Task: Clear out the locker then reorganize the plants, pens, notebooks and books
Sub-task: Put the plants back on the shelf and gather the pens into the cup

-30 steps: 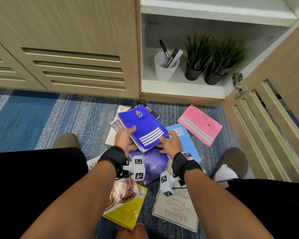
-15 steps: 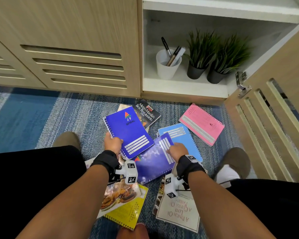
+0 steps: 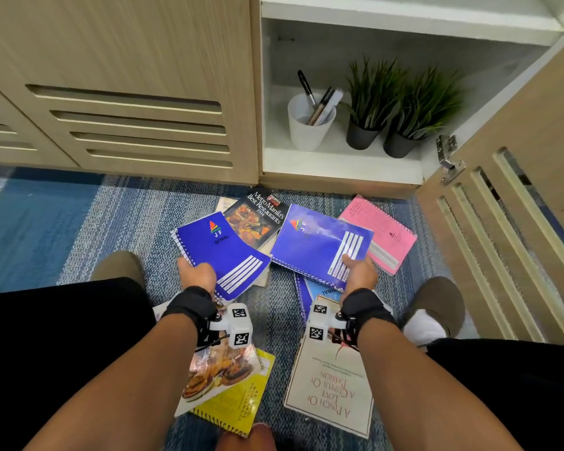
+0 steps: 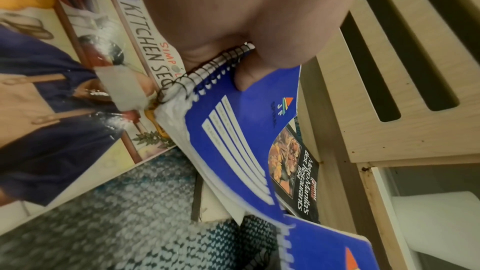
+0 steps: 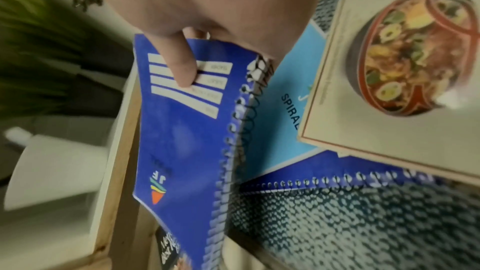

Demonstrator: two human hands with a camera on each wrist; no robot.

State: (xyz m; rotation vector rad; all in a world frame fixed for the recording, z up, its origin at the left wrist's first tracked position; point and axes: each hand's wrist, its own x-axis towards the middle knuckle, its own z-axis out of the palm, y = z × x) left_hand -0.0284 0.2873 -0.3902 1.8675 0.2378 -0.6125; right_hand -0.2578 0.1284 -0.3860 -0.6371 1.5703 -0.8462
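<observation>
My left hand [image 3: 197, 273] grips a blue spiral notebook [image 3: 220, 252] by its near corner, thumb on the cover [image 4: 233, 130]. My right hand [image 3: 358, 273] grips a second blue spiral notebook [image 3: 316, 242], its thumb on the white label lines [image 5: 182, 141]. Both notebooks are lifted off the carpet, side by side. A pink notebook [image 3: 381, 232] and a light blue notebook [image 3: 326, 291] lie on the floor. In the open locker [image 3: 339, 167] stand a white cup of pens [image 3: 308, 125] and two potted plants [image 3: 368, 102] [image 3: 417, 115].
A black restaurant guide [image 3: 258, 219] lies by the locker. Near my knees lie a cream cookbook [image 3: 332, 385], a yellow spiral book [image 3: 238, 405] and a food magazine [image 3: 215, 372]. The locker door [image 3: 502, 222] stands open on the right. My shoes flank the pile.
My right hand took hold of the second blue notebook and lifted it up to the right. My left hand drew the first notebook to the left.
</observation>
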